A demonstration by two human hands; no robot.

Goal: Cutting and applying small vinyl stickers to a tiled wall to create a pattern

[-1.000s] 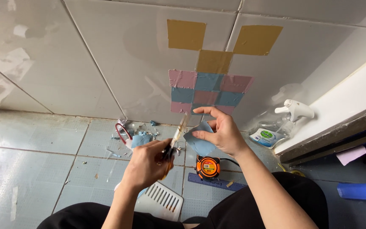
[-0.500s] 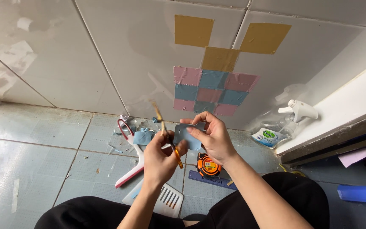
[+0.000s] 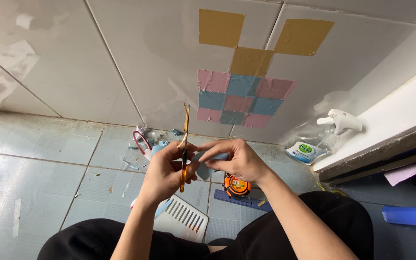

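Scissors (image 3: 185,144) with orange handles stand upright in the left hand (image 3: 165,169), blades pointing up toward the wall, as seen from the head camera looking down past two black-clad knees. The left hand's grip is closed around the handles; whether the blades are parted cannot be told. Just to the right, the right hand (image 3: 239,161) pinches a small blue piece of tape (image 3: 207,166) between thumb and fingertips, its near edge touching the scissors.

On the tiled floor (image 3: 44,154) below the hands lie an orange tape measure (image 3: 237,185) resting on a blue ruler (image 3: 241,200), and a white slotted vent cover (image 3: 184,219) nearer the knees. Farther off, near the wall, sit blue scraps (image 3: 162,143) and a red-handled tool (image 3: 142,142). A clear spray bottle (image 3: 321,139) lies at the right, against a white ledge (image 3: 400,120). On the far wall, squares of yellow, pink and blue tape (image 3: 246,91) form a chequered patch.
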